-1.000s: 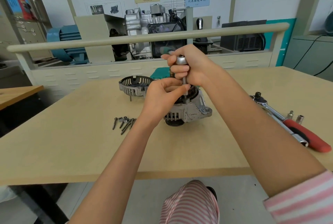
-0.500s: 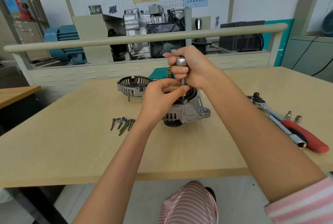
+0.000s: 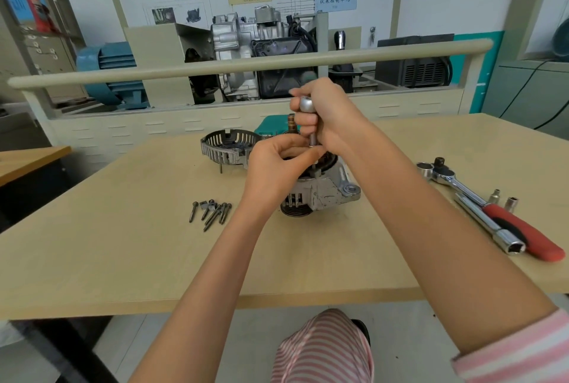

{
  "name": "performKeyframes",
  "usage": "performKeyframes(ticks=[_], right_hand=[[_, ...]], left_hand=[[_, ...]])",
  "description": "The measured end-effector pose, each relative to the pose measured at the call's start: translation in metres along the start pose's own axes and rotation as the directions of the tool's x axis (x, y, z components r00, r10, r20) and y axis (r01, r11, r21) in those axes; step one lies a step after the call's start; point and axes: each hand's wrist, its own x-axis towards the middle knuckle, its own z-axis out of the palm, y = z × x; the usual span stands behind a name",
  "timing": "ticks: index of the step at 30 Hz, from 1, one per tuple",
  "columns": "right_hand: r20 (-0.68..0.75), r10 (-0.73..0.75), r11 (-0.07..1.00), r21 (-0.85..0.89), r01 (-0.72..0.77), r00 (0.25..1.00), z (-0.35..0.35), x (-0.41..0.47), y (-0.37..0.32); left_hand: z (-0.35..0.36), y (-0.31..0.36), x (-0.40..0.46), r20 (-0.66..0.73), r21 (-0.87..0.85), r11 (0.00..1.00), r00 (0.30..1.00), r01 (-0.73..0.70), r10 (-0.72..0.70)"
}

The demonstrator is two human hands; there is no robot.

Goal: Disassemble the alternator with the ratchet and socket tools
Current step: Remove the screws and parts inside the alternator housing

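Observation:
The silver alternator [image 3: 320, 195] stands on the wooden table [image 3: 123, 259], pulley down, at the middle. My right hand [image 3: 329, 115] is shut on an upright socket driver [image 3: 307, 105] with a round metal top; its shaft runs down into the alternator's top. My left hand [image 3: 277, 164] pinches the lower end of that shaft just above the alternator and hides the tip. A red-handled ratchet [image 3: 492, 207] lies at the right, with a long socket extension [image 3: 489, 222] beside it.
A removed slotted end cover [image 3: 228, 148] sits behind and left of the alternator. Several loose bolts [image 3: 212, 213] lie to its left. Two small sockets [image 3: 503, 198] stand by the ratchet. A teal box [image 3: 274, 127] lies behind. A beige rail [image 3: 246, 65] crosses beyond the table.
Both hands have kept their hold on the driver over the alternator. The fingers have shifted slightly around the shaft. Nothing else on the table has moved.

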Motion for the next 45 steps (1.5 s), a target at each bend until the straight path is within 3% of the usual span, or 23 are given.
performKeyframes(ticks=[3, 5, 8, 10, 12, 14, 16, 18, 20, 21, 23, 25, 27, 29, 32, 34, 36, 38, 40, 42, 44, 45], right_hand=[[0.18, 0.074, 0.993, -0.106, -0.055, 0.981, -0.003, 0.001, -0.004], [0.187, 0.082, 0.992, -0.114, -0.061, 0.979, -0.002, 0.001, -0.004], [-0.052, -0.063, 0.997, -0.046, 0.061, 0.997, 0.01, -0.001, 0.007], [-0.301, -0.251, 0.968, -0.058, 0.245, 0.92, 0.018, -0.001, 0.016], [-0.401, -0.328, 0.942, -0.07, 0.329, 0.855, 0.02, 0.001, 0.021], [-0.312, -0.228, 0.972, -0.014, 0.235, 0.922, 0.017, 0.003, 0.017], [-0.133, -0.079, 0.997, -0.029, 0.076, 0.988, 0.01, 0.004, 0.008], [0.067, 0.033, 0.998, -0.058, -0.03, 0.997, 0.003, 0.002, -0.001], [0.161, 0.073, 0.997, -0.048, -0.066, 0.984, -0.001, 0.002, -0.003], [0.142, 0.069, 0.997, -0.028, -0.065, 0.987, -0.001, 0.002, -0.003], [-0.045, -0.033, 0.999, 0.022, 0.034, 0.998, 0.004, 0.002, 0.004], [-0.3, -0.202, 0.976, 0.021, 0.218, 0.932, 0.01, 0.002, 0.014], [-0.417, -0.301, 0.941, 0.016, 0.338, 0.857, 0.012, 0.002, 0.02], [-0.354, -0.269, 0.955, 0.025, 0.297, 0.896, 0.011, 0.002, 0.019], [-0.078, -0.079, 0.997, -0.001, 0.079, 0.994, 0.006, 0.001, 0.006], [0.089, 0.025, 0.998, -0.064, -0.02, 0.996, 0.0, 0.001, -0.002], [0.168, 0.068, 0.995, -0.09, -0.053, 0.983, -0.004, 0.001, -0.005], [0.104, 0.046, 0.998, -0.058, -0.04, 0.994, -0.002, -0.001, -0.002], [-0.127, -0.094, 0.996, -0.017, 0.093, 0.987, 0.007, -0.001, 0.007], [-0.364, -0.268, 0.961, -0.031, 0.276, 0.892, 0.015, 0.001, 0.017], [-0.426, -0.319, 0.941, -0.033, 0.338, 0.847, 0.017, 0.004, 0.02], [-0.387, -0.282, 0.955, -0.025, 0.295, 0.878, 0.017, 0.005, 0.018]], left_hand=[[-0.007, 0.0, 0.0, 0.089, -0.053, 0.999, 0.996, 0.012, -0.007], [-0.011, 0.001, 0.002, 0.128, -0.07, 0.997, 0.992, 0.029, -0.019], [-0.009, 0.0, 0.003, 0.077, -0.058, 0.998, 0.997, 0.034, -0.03], [-0.006, -0.001, 0.003, 0.028, -0.01, 0.999, 0.999, 0.032, -0.032], [-0.003, -0.002, 0.002, 0.012, 0.013, 1.0, 1.0, 0.026, -0.026], [-0.005, -0.001, 0.001, 0.036, 0.006, 1.0, 0.999, 0.002, -0.002], [-0.008, -0.001, 0.002, 0.077, -0.007, 1.0, 0.997, -0.008, 0.009], [-0.009, -0.001, 0.002, 0.105, -0.026, 1.0, 0.994, 0.0, 0.002], [-0.008, -0.002, 0.002, 0.093, -0.032, 0.999, 0.996, 0.011, -0.008], [-0.007, -0.002, 0.002, 0.073, -0.025, 1.0, 0.997, 0.015, -0.013], [-0.005, -0.002, 0.003, 0.03, -0.01, 1.0, 0.999, 0.022, -0.021], [-0.003, -0.002, 0.004, 0.021, -0.002, 1.0, 1.0, 0.023, -0.023], [-0.003, -0.002, 0.004, 0.033, 0.004, 1.0, 0.999, 0.025, -0.025], [-0.003, -0.002, 0.003, 0.04, 0.013, 1.0, 0.999, 0.008, -0.009], [-0.006, 0.0, 0.003, 0.078, -0.011, 1.0, 0.997, 0.01, -0.009], [-0.009, 0.0, 0.003, 0.112, -0.044, 0.999, 0.993, 0.027, -0.022], [-0.01, 0.0, 0.004, 0.125, -0.049, 0.998, 0.991, 0.049, -0.042], [-0.01, 0.0, 0.005, 0.103, -0.037, 0.998, 0.994, 0.051, -0.047], [-0.007, 0.0, 0.005, 0.069, -0.033, 0.999, 0.997, 0.039, -0.037], [-0.005, -0.002, 0.003, 0.046, -0.007, 1.0, 0.999, 0.023, -0.022], [-0.004, -0.003, 0.003, 0.047, 0.005, 1.0, 0.999, 0.01, -0.01], [-0.005, -0.002, 0.002, 0.053, 0.004, 1.0, 0.999, 0.001, -0.002]])
